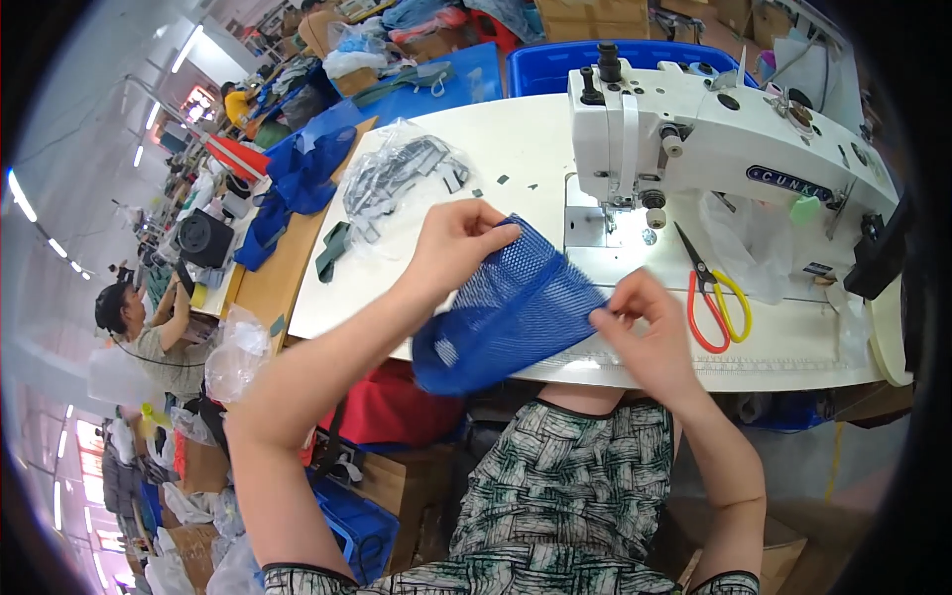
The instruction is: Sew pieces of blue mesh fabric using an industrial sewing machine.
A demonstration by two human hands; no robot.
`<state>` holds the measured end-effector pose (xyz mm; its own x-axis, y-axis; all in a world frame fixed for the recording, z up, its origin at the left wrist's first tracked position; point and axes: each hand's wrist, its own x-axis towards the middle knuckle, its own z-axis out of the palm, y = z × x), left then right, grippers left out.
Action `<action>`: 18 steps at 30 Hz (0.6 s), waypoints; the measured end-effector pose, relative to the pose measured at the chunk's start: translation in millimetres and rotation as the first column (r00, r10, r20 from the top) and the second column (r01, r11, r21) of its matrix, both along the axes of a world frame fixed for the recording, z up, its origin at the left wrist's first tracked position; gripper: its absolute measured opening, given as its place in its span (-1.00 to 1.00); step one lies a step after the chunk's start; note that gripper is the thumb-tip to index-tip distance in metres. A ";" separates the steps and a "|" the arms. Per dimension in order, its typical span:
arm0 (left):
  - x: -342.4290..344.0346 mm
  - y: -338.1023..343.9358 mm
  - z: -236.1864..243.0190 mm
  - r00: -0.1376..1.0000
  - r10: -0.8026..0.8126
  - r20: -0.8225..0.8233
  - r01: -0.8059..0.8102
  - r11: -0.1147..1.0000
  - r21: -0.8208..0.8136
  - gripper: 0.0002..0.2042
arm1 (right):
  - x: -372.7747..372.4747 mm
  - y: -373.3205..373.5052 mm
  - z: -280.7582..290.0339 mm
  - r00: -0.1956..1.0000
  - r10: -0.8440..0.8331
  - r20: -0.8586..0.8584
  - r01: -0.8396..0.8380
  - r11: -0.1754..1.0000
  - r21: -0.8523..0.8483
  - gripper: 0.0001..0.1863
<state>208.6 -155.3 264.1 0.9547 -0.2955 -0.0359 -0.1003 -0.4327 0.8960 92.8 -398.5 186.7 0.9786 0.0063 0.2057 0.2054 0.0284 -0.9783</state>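
A piece of blue mesh fabric is stretched between my two hands over the front edge of the white sewing table. My left hand pinches its upper corner between thumb and fingers. At its right corner, my right hand grips the edge in a thumb-and-finger pinch. The lower left part of the mesh hangs past the table edge in a fold. Just beyond my right hand stands a white sewing machine, its needle area apart from the cloth. Scissors with one red and one yellow handle lie right of my right hand.
A clear bag of small grey pieces lies at the table's far left, near a dark green strip. More blue mesh drapes over a wooden board. A blue bin stands behind. A co-worker sits at left.
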 end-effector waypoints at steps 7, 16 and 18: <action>38.5 -73.7 -60.1 0.867 -0.346 0.358 0.062 0.789 0.612 -0.85 | -2.3 23.8 -12.6 0.995 0.008 0.098 0.042 0.866 -0.499 -0.88; 27.9 -94.7 -99.9 0.656 -0.217 0.723 -0.072 0.936 0.346 -0.87 | 4.3 -9.2 -13.7 0.995 0.038 0.091 0.012 0.865 -0.502 -0.79; 30.7 -92.9 -108.3 0.672 -0.253 0.696 -0.005 0.938 0.346 -0.90 | 5.6 -11.2 -13.8 0.989 0.106 0.107 -0.030 0.836 -0.548 -0.77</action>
<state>239.3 -248.2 155.8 0.6698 -0.5105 0.5393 -0.7286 -0.5919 0.3446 98.4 -409.7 172.8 0.9369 0.2196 0.2718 0.3464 -0.4812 -0.8053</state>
